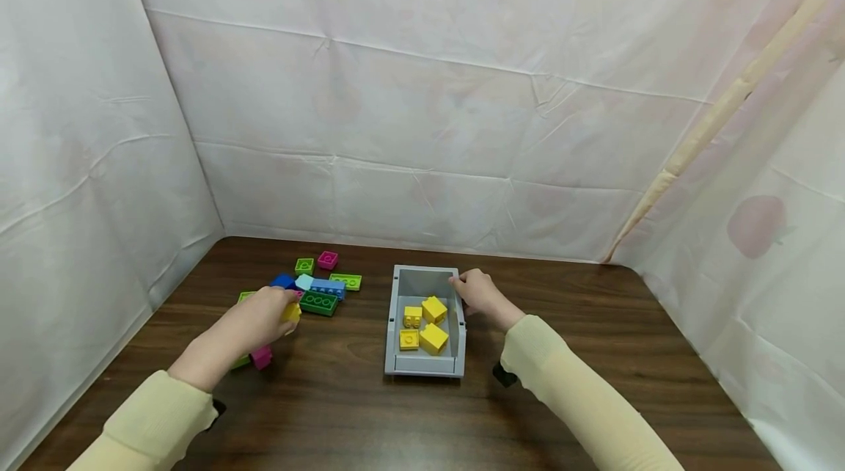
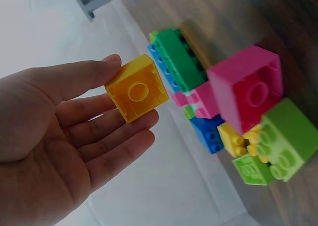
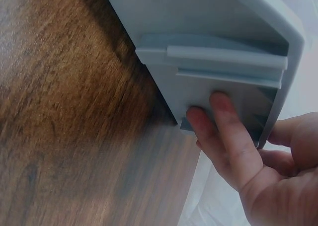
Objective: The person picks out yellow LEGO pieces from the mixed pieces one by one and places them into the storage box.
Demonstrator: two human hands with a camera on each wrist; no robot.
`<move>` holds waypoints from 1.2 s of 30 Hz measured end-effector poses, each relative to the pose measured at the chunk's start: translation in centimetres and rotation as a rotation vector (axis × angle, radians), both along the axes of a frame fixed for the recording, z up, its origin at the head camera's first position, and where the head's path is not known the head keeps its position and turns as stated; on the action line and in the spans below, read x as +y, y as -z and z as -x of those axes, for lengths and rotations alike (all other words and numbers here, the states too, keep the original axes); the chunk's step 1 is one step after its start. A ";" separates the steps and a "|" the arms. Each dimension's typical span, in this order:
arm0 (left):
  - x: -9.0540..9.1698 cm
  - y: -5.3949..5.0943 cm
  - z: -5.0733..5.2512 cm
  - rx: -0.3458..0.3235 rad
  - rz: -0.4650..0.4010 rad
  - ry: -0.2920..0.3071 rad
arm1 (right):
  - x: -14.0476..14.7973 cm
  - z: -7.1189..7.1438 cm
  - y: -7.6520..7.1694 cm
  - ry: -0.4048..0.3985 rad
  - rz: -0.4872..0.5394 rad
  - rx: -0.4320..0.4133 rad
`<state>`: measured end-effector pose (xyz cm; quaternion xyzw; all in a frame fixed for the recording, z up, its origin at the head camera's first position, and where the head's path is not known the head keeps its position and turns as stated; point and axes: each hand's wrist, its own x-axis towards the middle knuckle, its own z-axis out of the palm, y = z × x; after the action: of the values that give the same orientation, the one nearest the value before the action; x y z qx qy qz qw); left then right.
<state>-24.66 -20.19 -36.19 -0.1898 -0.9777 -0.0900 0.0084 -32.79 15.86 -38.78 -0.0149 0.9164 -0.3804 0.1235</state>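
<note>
My left hand (image 1: 262, 318) pinches a yellow building block (image 2: 138, 89) between thumb and fingers; in the left wrist view its hollow underside faces the camera. The hand is over the left part of the table, above a loose pile of colored blocks. With my right hand (image 1: 480, 293) I grip the right side wall of a grey bin (image 1: 425, 365), fingers (image 3: 226, 116) against its outer face and thumb at the rim. Inside the bin lie several yellow blocks (image 1: 433, 339).
The pile includes a dark green block (image 1: 319, 302), a light blue block (image 1: 328, 287), a magenta block (image 1: 327, 260) and a lime green block (image 2: 290, 139). Yellow blocks (image 2: 232, 139) lie among them. Brown wooden table (image 1: 343, 412) runs beneath, with pale fabric walls (image 1: 409, 119) around it.
</note>
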 end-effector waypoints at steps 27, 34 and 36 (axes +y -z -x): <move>4.6 -3.6 -1.6 0.221 0.003 0.129 | 0.1 0.0 0.0 0.000 -0.008 0.007; 6.3 -4.3 -2.0 0.220 0.016 0.128 | 0.1 0.0 0.0 0.001 -0.012 0.004; 6.9 -4.7 -2.1 0.218 0.013 0.129 | 0.1 0.0 -0.1 -0.001 -0.008 0.005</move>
<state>-22.55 -13.34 -31.50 -0.2607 -0.9574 -0.0627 0.1074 -32.76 15.92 -38.73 -0.0156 0.9183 -0.3765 0.1216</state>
